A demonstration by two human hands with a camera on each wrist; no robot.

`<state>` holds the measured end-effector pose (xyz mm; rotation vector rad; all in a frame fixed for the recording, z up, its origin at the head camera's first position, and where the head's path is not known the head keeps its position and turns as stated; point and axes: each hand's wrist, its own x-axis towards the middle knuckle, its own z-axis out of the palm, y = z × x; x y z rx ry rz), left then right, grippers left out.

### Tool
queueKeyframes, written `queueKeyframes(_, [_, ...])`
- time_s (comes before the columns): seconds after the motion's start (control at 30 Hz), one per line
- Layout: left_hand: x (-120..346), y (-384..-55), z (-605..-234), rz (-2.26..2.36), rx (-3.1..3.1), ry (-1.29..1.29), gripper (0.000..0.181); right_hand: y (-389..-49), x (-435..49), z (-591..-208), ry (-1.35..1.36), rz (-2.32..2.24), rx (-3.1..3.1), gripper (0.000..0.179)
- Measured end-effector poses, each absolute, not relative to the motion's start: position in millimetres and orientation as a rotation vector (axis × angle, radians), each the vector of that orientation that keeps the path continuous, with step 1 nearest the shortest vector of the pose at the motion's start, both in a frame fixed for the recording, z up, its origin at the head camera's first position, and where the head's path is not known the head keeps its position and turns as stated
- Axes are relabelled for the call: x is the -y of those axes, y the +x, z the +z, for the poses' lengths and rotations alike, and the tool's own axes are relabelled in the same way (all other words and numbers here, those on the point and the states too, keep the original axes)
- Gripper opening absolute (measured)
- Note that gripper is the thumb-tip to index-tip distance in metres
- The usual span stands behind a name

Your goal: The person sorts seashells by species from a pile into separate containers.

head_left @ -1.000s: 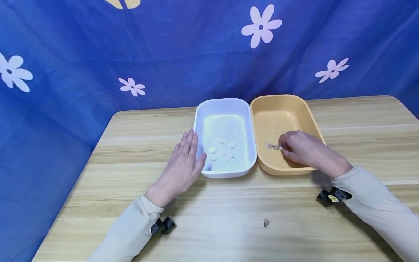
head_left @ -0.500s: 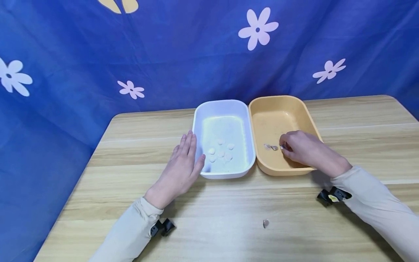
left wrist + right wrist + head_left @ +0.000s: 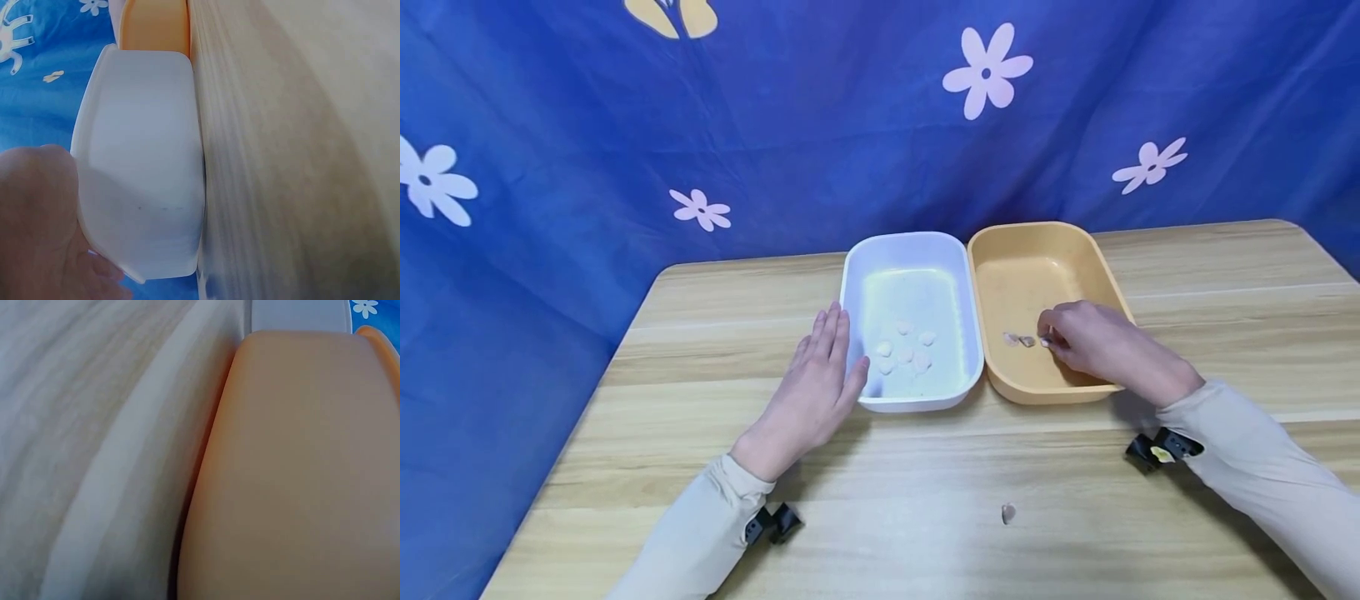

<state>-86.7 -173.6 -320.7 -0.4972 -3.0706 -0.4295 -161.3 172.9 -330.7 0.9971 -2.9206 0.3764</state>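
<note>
My left hand [image 3: 808,379] lies with straight fingers along the left rim of a white tub [image 3: 910,407], thumb over its near corner. Inside that tub lie several small pale seashells [image 3: 922,362]. Over the orange tub [image 3: 1037,397], my right hand [image 3: 1093,337] reaches in with curled fingers. It pinches a small seashell [image 3: 1045,342] close to the tub's floor; the fingers partly hide it. Just left of it, two brownish-pink seashells [image 3: 1026,342] lie side by side. The right wrist view shows only the outer wall of the orange tub [image 3: 300,469], not the hand.
One more small seashell [image 3: 1008,513] lies on the wooden table [image 3: 925,475] in front of the tubs. Both tubs stand side by side, touching, near the back edge. A blue flowered cloth [image 3: 820,125] hangs behind the table.
The seashell at my right fingertips has shifted slightly right, opening a small gap from the two beside it. My left hand stays on the white tub. The head view has tilted up slightly.
</note>
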Motion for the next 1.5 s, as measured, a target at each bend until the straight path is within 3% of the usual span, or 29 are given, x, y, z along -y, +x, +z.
queueKeyframes(0.47, [174, -87, -323, -0.438, 3.059, -0.5, 0.068, -154, -173, -324, 1.004, 0.462, 2.852, 0.019])
queueKeyframes(0.87, [174, -87, -321, -0.422, 3.063, -0.512, 0.069, -118, -179, -306, 1.006, 0.469, 2.675, 0.024])
queueKeyframes(1.17, [173, -87, -321, -0.412, 3.06, -0.503, 0.069, -84, -170, -303, 1.181, 0.544, 2.409, 0.032])
queueKeyframes(1.5, [174, -88, -321, -0.396, 3.06, -0.509, 0.069, -51, -148, -311, 1.434, 0.501, 2.389, 0.014])
